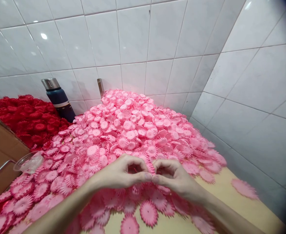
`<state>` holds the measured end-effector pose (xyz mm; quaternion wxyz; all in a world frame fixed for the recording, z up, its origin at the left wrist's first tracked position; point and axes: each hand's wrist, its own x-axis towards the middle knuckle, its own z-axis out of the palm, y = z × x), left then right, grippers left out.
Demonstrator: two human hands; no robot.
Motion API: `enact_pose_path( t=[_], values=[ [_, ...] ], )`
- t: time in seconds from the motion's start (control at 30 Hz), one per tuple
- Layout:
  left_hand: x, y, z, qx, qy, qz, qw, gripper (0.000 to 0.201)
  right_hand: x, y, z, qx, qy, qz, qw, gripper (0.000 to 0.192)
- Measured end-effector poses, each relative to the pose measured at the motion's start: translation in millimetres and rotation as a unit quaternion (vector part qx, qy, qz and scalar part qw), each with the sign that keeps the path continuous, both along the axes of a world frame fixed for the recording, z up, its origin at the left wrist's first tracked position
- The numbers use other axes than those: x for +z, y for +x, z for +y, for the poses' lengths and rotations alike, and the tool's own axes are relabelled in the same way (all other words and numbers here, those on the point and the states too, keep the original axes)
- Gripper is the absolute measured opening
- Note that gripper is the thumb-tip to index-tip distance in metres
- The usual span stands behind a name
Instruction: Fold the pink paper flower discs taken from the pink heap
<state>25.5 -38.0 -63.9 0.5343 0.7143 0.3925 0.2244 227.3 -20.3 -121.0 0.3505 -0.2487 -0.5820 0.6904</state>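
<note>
My left hand and my right hand meet in front of a heap of pink fabric flower pieces. Between their thumbs and fingertips is a pink flower piece, seen nearly edge-on. Both hands are closed in a pinch on it, thumbs almost touching. Each loose piece is a round disc with a notched, petal-like rim and a small dark centre. Below the hands, single discs such as a pink disc lie flat on the pale yellow tabletop.
A pile of red flower pieces lies at the left, beside a dark blue bottle leaning near the tiled wall. A cardboard box and a clear plastic dish stand at the left edge. A metal strip rises behind the heap.
</note>
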Motion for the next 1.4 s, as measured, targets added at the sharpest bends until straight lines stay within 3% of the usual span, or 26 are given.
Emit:
enact_pose_path(
  t=[0.13,0.43,0.87,1.07,1.27,1.4],
  values=[
    [0.2,1,-1,0.003,0.009,0.004,1.000,0.024,2.4,0,-1,0.009,-0.005,0.001,1.000,0.016],
    [-1.0,-5,4,-0.023,-0.044,0.006,0.999,0.018,-0.2,1,-1,0.011,0.010,-0.005,1.000,0.018],
    [-1.4,-2,1,-0.001,-0.041,0.015,0.999,0.028,1.8,2,-1,0.018,0.024,-0.023,0.999,0.018],
    [0.8,-6,3,-0.025,-0.066,-0.002,0.997,0.020,1.2,2,-1,0.006,0.033,-0.033,0.999,0.021],
    [8.7,-7,0,-0.041,-0.044,0.033,0.998,0.021,-0.2,2,-1,0.016,0.036,-0.014,0.999,0.020],
    [12.5,0,-4,-0.030,0.017,0.071,0.997,0.021,-3.0,-1,-2,0.017,0.040,0.010,0.999,0.020]
  ],
)
